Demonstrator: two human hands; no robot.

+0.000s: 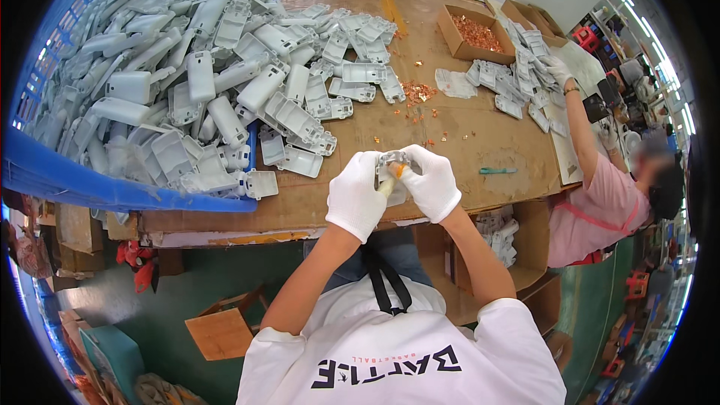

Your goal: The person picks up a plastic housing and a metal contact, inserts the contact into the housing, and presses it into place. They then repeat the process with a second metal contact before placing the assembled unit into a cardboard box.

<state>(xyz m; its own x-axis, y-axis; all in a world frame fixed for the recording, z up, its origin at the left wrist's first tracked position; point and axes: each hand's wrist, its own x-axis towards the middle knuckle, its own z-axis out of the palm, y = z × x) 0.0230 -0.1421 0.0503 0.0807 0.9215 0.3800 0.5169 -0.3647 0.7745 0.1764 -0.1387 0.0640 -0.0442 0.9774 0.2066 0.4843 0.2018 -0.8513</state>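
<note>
Both my hands wear white gloves and meet in front of me at the near edge of the table. My left hand [355, 193] is closed around one side of a small grey plastic housing [390, 157]. From the other side my right hand [431, 184] grips the same housing, its thumb against it. Something orange shows at that thumb's tip; whether it is a copper piece or a finger cover I cannot tell. My fingers hide most of the housing. Beyond my hands lies a loose scatter of small copper-coloured pieces [418, 92].
A blue crate [112, 189] heaped with grey housings [201, 75] stands at left, spilling onto the cardboard-covered table [390, 129]. At right are a cardboard box of copper pieces [476, 33], a teal tool [498, 171], more housings [501, 82] and a co-worker's gloved hand [556, 69].
</note>
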